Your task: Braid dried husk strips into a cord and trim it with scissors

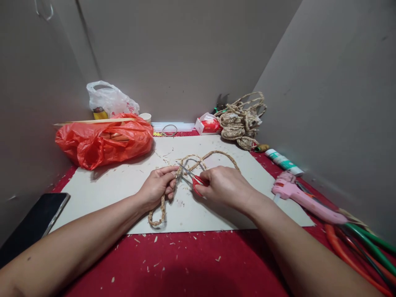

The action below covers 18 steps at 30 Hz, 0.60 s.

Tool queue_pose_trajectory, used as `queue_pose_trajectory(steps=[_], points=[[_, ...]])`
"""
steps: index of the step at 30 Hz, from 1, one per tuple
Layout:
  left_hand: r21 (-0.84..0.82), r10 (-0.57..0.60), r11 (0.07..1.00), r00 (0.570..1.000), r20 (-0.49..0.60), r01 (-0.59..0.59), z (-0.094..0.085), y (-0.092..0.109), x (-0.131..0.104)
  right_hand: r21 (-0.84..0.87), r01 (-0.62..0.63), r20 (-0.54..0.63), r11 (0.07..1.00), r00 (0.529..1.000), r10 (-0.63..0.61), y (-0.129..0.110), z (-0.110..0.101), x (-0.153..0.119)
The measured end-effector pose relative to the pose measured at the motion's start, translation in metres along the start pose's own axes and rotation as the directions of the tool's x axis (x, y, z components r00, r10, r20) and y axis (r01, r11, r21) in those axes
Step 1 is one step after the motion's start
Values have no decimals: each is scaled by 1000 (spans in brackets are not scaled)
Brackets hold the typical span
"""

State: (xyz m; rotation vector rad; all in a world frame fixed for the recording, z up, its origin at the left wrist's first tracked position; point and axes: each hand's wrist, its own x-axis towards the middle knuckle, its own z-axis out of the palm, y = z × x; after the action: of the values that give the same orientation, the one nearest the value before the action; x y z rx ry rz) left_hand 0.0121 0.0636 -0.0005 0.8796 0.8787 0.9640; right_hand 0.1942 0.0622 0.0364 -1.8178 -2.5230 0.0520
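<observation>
My left hand (159, 184) is closed around a braided straw rope (156, 222), pinching it between thumb and fingers. One loop of the rope hangs below that hand, while the rest curves away over the white board (198, 218) behind my hands. In my right hand (224, 183) is a pair of red-handled scissors (195, 182), gripped by the handles. Their blades point up and left and lie at the rope beside my left fingertips. Whether the blades touch the rope I cannot tell. Straw scraps are scattered on the board.
A red plastic bag (105, 142) sits back left, a phone (34, 225) at left. Coiled straw rope (238, 123) and a tissue pack (208, 123) stand back right. A pink glue gun (306, 198) and green-handled tool (371, 247) lie at right. Grey walls enclose the table.
</observation>
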Motion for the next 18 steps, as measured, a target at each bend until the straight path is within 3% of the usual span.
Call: queue_pose_trajectory(steps=[7, 15, 18], points=[[-26, 1, 1000, 1000, 5, -1, 0, 1, 0, 5, 28, -19, 1000, 999, -28, 1, 2, 0], [-181, -10, 984, 999, -35, 4, -2, 8, 1, 118, -58, -87, 991, 994, 68, 7, -1, 2], [-194, -13, 981, 1000, -12, 10, -4, 8, 3, 114, -6, -77, 993, 997, 15, 6, -3, -1]])
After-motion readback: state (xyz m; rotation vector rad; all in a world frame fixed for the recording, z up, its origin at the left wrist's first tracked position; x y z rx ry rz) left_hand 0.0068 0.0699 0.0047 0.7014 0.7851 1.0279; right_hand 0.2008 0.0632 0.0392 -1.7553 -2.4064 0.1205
